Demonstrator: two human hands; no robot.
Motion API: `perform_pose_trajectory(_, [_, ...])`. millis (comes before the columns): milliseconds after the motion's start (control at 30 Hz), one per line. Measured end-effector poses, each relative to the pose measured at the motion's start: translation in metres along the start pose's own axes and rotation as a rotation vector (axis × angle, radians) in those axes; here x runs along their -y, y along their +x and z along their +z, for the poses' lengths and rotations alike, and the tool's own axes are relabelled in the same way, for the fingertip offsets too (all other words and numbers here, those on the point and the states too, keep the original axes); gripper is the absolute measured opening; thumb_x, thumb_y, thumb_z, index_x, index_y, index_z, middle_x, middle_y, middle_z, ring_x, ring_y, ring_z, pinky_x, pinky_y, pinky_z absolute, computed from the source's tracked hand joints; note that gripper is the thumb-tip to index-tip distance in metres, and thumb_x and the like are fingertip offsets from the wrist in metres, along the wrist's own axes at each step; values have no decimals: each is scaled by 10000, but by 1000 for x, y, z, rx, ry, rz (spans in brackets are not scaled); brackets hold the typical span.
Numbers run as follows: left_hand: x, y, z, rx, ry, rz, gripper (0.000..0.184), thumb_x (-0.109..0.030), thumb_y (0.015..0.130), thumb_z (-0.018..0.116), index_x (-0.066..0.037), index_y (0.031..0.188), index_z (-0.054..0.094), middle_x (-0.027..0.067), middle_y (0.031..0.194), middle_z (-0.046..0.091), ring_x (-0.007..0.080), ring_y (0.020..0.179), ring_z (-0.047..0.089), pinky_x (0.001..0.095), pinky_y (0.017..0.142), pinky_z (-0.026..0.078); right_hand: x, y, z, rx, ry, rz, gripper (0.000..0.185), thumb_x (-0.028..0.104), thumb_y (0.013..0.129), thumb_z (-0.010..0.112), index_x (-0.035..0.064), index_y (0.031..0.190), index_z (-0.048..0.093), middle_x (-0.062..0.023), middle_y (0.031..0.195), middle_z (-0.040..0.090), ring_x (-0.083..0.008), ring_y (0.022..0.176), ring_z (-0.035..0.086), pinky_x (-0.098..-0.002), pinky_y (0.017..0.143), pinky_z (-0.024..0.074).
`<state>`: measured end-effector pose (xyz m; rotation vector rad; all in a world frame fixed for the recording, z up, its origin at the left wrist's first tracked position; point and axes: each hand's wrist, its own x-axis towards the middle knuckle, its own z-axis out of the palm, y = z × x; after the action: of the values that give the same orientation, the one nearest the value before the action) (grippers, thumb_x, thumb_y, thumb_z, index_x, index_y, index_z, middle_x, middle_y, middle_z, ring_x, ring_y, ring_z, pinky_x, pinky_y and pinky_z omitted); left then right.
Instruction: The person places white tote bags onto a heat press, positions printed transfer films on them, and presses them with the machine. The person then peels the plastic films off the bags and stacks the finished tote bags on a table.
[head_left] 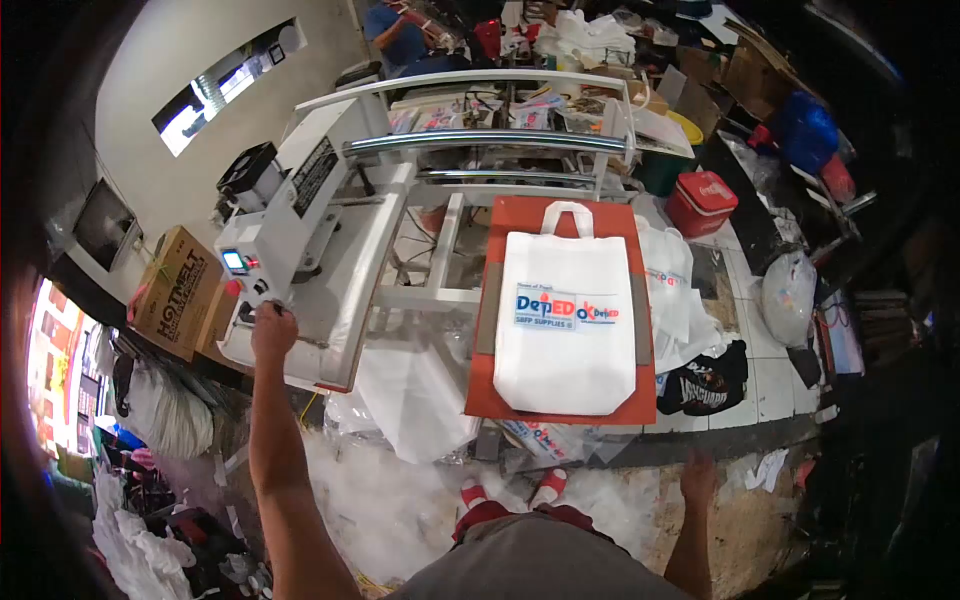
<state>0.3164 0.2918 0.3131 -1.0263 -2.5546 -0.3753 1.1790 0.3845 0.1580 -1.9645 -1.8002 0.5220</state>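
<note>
My left hand [273, 332] is closed around a black handle [272, 308] at the front of a white heat press [318, 160], below its small lit screen [235, 262]. My right hand [698, 480] hangs low on the right, apart from everything, with nothing visible in it; its fingers are dim but look loosely apart. Between the hands, a white tote bag [565, 360] lies flat on a red-orange platen [480, 395], its handle loop pointing away from me. Blue and red "DepED" print [545, 308] shows across the bag.
A "HOTMELT" carton [178, 295] stands left of the press. White bags [410, 395] in plastic lie below the frame. To the right are more printed white bags [668, 275], a black printed cloth [705, 380] and a red cooler box [700, 203]. Another person [400, 35] sits at the back.
</note>
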Motion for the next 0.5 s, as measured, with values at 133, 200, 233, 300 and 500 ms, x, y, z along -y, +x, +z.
perform_pose_trajectory(133, [-56, -42, -24, -21, -70, 136, 289, -254, 874, 558, -31, 1047, 495, 219, 1048, 573, 423, 938, 613, 520, 773, 526, 137, 31, 10, -4, 445, -250, 256, 214, 954, 595, -8, 1080, 606, -152, 1063, 598, -274, 944, 617, -364, 778, 511])
perform_pose_trajectory(200, [-83, -59, -34, -15, -128, 206, 264, -239, 878, 574, -51, 1046, 498, 196, 1034, 583, 410, 872, 631, 510, 703, 539, 189, 45, 40, -74, 301, -594, 211, 148, 936, 599, 5, 1091, 619, -159, 1011, 629, -250, 925, 636, -354, 781, 522])
perform_pose_trajectory(233, [-96, -66, -37, -4, -144, 235, 251, -231, 882, 580, -60, 1048, 502, 188, 1021, 588, 406, 839, 637, 504, 670, 542, 226, 41, 62, -64, 544, -599, 191, 60, 896, 625, 20, 1083, 625, -141, 1015, 632, -246, 922, 637, -350, 794, 517])
perform_pose_trajectory(300, [-123, -84, -50, 48, -245, 289, 310, -226, 890, 596, -60, 1142, 523, 174, 1049, 613, 413, 837, 642, 507, 691, 545, 307, 26, 69, 70, 594, -650, 215, -4, 842, 652, 37, 1052, 631, -133, 1022, 633, -263, 950, 629, -349, 842, 501])
perform_pose_trajectory(500, [-157, -150, -101, 110, -696, 471, 408, -49, 862, 609, -24, 1265, 550, 201, 1285, 554, 338, 1018, 631, 336, 690, 568, 478, -29, 79, 142, 573, -1144, 284, 97, 837, 669, 27, 1108, 621, -142, 1092, 611, -331, 1047, 582, -405, 918, 480])
